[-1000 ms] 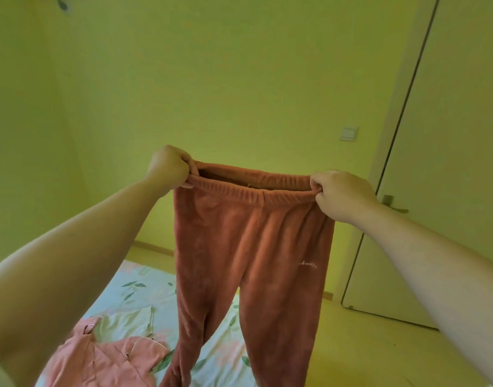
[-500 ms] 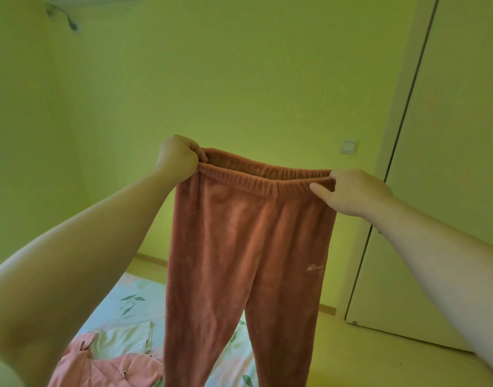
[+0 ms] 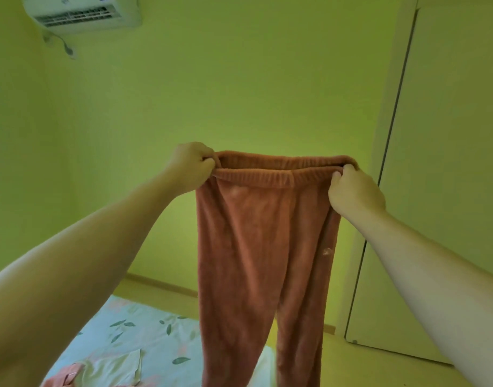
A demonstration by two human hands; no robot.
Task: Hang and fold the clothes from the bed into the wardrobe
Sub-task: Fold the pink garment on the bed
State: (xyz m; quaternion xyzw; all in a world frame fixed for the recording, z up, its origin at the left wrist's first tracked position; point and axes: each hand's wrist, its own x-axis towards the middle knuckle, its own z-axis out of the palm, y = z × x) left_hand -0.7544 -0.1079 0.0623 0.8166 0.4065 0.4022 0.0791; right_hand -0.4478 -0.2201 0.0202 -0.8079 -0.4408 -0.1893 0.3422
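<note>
Rust-pink fleece trousers hang in the air in front of me, legs dangling over the bed. My left hand grips the left end of the elastic waistband. My right hand grips the right end, so the waistband is stretched flat between them. A pink garment and a pale green one lie on the floral sheet at the lower left. No wardrobe interior is in view.
A white door or wardrobe panel stands shut on the right. An air conditioner is mounted high on the left wall. Yellowish floor lies between the bed and the panel.
Both hands have raised the trousers higher and pulled the waistband wider and straighter. My view has tilted up, bringing the air conditioner into sight and hiding most of the clothes on the bed.
</note>
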